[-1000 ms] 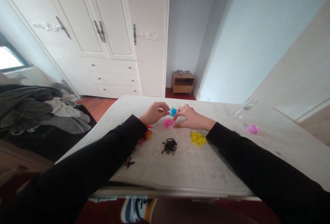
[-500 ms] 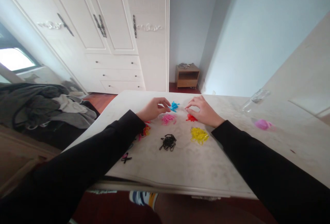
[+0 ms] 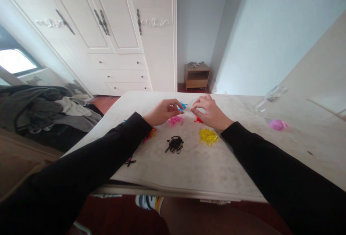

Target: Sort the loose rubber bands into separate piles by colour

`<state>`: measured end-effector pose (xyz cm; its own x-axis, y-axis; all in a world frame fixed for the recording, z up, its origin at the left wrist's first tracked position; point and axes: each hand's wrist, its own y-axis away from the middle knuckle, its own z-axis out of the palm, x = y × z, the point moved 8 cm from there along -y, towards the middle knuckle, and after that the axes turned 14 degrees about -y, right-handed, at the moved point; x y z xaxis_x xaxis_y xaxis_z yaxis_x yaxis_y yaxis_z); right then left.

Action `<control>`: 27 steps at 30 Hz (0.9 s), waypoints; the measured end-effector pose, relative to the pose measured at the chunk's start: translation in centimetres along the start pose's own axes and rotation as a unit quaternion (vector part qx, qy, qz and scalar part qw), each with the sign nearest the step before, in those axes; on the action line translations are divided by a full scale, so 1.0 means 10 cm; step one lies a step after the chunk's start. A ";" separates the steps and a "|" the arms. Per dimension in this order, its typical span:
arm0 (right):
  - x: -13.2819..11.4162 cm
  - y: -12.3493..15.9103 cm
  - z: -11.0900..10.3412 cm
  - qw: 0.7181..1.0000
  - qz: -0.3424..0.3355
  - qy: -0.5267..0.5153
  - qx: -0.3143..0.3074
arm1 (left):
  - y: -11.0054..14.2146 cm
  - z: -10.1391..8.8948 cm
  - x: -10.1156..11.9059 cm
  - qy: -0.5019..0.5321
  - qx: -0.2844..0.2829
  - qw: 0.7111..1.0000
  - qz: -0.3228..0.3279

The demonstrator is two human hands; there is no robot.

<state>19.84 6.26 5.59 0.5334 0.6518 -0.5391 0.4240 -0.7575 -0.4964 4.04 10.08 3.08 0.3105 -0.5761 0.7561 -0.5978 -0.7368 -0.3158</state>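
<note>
while the left hand (image 3: 162,112) is hovering with bent fingers just beside the blue bands (image 3: 184,104), the right hand (image 3: 212,114) is curving just beside the red bands (image 3: 198,119); whether the fingers of either are grasping anything, i cannot tell. pink bands (image 3: 175,121) are lying near the left fingertips, black bands (image 3: 174,144) nearer, yellow bands (image 3: 208,137) to the right on the counter (image 3: 189,173). pinching lightly while keeping both palms raised should be helping avoid dragging neighbouring piles together.

A small blue heap (image 3: 184,105) lies beyond a loose pink heap (image 3: 176,121).
</note>
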 end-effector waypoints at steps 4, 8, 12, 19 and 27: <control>-0.07 0.00 -0.01 1.000 -0.015 -0.015 0.005 | 0.01 -0.04 0.02 0.020 0.018 1.000 -0.013; -0.16 0.01 0.01 0.999 -0.036 -0.025 -0.009 | 0.03 -0.06 0.03 0.060 0.037 0.997 -0.042; -0.26 0.01 0.02 0.997 -0.063 -0.040 -0.012 | 0.07 -0.01 0.08 0.066 0.030 0.996 -0.052; -0.38 0.02 0.04 0.992 -0.110 -0.063 -0.018 | 0.10 0.06 0.15 0.076 -0.003 0.996 -0.038; -0.41 0.01 0.05 0.989 -0.126 -0.069 -0.025 | 0.10 0.06 0.18 0.055 -0.006 0.998 -0.034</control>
<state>17.36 3.55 7.40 0.3022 0.8162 -0.4924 0.5676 -0.5691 -0.5950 4.40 8.07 3.79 0.2669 -0.4824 0.8343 -0.5870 -0.7680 -0.2563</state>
